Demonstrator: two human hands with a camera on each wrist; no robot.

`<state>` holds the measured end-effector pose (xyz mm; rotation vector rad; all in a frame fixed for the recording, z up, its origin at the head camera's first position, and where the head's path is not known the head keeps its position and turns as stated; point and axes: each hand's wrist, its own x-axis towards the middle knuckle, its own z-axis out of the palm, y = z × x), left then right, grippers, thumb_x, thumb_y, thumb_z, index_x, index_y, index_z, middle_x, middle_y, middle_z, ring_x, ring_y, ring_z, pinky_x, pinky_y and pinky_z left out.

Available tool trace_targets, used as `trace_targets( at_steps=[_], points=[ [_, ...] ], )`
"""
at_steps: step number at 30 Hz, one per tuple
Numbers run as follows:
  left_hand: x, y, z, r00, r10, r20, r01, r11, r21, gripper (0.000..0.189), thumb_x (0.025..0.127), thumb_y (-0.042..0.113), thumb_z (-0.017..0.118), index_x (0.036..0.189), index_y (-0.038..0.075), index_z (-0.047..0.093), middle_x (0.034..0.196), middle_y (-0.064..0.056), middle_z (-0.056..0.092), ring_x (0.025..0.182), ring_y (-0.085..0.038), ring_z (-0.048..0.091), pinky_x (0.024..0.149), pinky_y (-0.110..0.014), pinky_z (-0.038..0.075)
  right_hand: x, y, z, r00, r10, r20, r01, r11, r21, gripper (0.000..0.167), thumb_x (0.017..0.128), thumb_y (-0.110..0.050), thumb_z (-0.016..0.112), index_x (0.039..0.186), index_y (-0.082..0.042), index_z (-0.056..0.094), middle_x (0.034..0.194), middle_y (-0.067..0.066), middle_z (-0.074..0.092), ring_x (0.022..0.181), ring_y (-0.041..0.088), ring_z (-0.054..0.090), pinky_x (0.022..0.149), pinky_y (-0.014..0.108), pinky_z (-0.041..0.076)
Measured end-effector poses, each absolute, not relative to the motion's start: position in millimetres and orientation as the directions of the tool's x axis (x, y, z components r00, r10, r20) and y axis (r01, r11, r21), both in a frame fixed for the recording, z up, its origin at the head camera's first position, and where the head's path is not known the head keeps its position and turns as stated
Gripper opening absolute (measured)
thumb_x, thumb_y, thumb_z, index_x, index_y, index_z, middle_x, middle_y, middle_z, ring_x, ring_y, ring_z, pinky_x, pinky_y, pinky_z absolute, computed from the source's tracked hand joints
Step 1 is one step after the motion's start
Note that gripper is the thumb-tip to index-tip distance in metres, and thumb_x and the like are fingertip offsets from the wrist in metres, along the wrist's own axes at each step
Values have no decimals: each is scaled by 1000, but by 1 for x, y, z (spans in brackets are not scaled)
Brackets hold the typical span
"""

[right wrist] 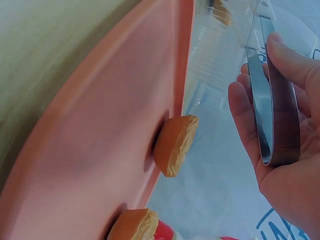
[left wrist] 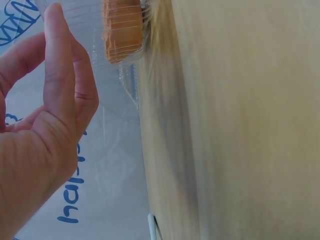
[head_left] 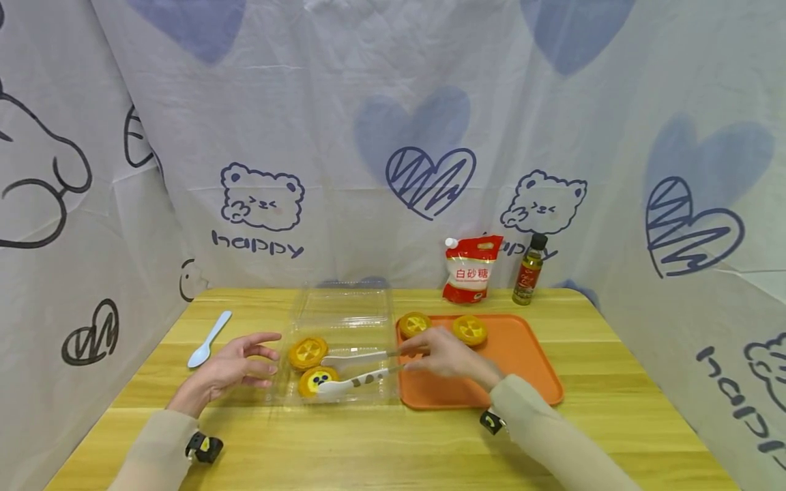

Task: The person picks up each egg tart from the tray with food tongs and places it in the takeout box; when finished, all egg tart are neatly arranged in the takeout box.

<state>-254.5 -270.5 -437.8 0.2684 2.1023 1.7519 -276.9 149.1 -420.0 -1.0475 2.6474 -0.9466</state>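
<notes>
My right hand (head_left: 445,354) grips metal tongs (right wrist: 285,125) with pale, patterned ends, reaching left over a clear plastic box (head_left: 368,395). The spread tong tips overlap the near egg tart (head_left: 313,377), which has dark berries on its yellow top; one tip lies at its far side, the other across its near side. Just behind it, a second tart (head_left: 307,352) with a pinwheel-like top sits in the box. My left hand (head_left: 236,368) holds nothing, its fingers loosely bent beside the box's left side. In the left wrist view, a tart's orange side (left wrist: 122,30) shows through the plastic.
An orange tray (head_left: 510,375) right of the box carries two more tarts (head_left: 469,330) (right wrist: 175,145). Behind it stand a red and white sugar bag (head_left: 469,269) and an oil bottle (head_left: 528,273). A pale blue spoon (head_left: 209,341) lies at the left. A printed curtain surrounds the table.
</notes>
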Motion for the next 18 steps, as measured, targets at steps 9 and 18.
trace_targets(
  at_steps=[9,18],
  points=[
    [-255,-272,-441,-908,382,-173,-101,202,974,83,87,3,69,153,-3,19,122,-26,47,91,-22,61,79,-41,62,-276,144,-423,-746,-657,113,-589,570,-573,30,89,-22,73,118,-19,73,112,5,74,68,8,54,58,19,43],
    [-255,-271,-439,-906,390,-167,-96,196,976,83,88,3,69,153,-4,19,121,-24,47,92,-22,61,78,-40,62,-276,150,-417,-759,-649,52,-556,606,-569,37,90,-33,71,125,-23,69,119,-3,71,75,8,55,72,23,48]
  ],
)
